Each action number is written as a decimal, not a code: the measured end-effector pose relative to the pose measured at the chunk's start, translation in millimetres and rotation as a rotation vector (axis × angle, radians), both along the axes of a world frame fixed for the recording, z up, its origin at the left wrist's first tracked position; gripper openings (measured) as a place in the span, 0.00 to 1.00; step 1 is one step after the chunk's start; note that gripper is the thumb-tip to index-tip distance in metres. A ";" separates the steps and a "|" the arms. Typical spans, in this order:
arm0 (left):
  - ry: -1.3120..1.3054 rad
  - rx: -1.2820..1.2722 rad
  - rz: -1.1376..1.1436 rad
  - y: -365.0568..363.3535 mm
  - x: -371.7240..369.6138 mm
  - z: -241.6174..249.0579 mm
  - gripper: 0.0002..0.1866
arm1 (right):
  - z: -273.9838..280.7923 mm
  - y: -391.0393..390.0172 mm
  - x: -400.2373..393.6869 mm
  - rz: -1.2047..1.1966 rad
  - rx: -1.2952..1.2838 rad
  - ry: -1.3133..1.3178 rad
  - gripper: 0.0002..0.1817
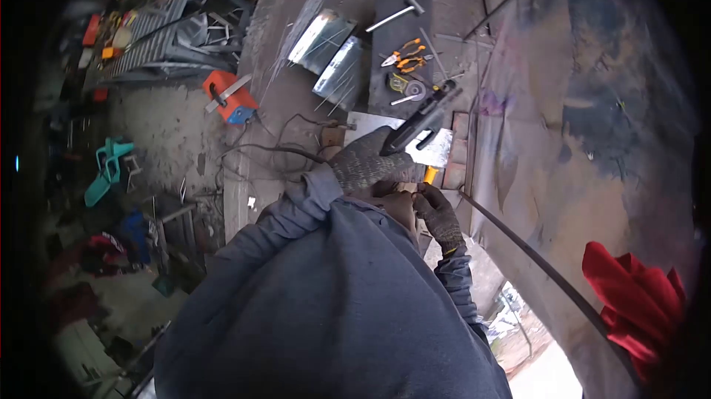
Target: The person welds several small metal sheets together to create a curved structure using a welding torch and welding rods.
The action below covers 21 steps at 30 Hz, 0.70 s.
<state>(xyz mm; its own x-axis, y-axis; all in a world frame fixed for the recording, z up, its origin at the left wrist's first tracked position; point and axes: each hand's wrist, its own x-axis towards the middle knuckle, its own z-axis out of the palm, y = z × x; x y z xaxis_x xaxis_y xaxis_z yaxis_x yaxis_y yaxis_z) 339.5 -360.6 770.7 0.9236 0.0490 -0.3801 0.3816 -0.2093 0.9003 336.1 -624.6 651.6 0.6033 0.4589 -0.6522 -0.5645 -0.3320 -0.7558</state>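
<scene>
My left hand [368, 160], in a grey knit glove, is closed around a black welding electrode holder [424, 119] that points up and to the right. A dark cable [278, 149] runs to this hand from the left. Beneath the holder lies a shiny metal sheet [438, 149]. Close to my body, my gloved right hand [438, 215] has its fingers drawn together; whatever is between them is too small or hidden to name. Just above those fingertips shows a small yellow piece [430, 175], beside some reddish bricks [455, 169].
Ahead, a dark board [400, 14] bears a hammer [396, 15], orange-handled pliers [406, 51] and a tape measure [400, 83]. Metal plates [322, 40] lie left of it. An orange welding machine [231, 95] stands further left. A dark bar [541, 258] and red cloth [637, 299] are right.
</scene>
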 end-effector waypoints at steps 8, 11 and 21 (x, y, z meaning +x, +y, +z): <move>0.169 -0.193 -0.104 -64.6 -32.7 -24.3 0.31 | 28.2 -20.1 27.1 0.281 0.170 0.098 0.21; 0.176 -0.128 -0.022 -70.2 -47.5 -53.0 0.44 | 48.7 0.0 23.4 0.258 0.335 0.216 0.20; -0.074 0.044 -0.437 -50.0 -73.9 -119.8 0.36 | 36.4 70.2 -7.6 -0.069 0.101 0.070 0.21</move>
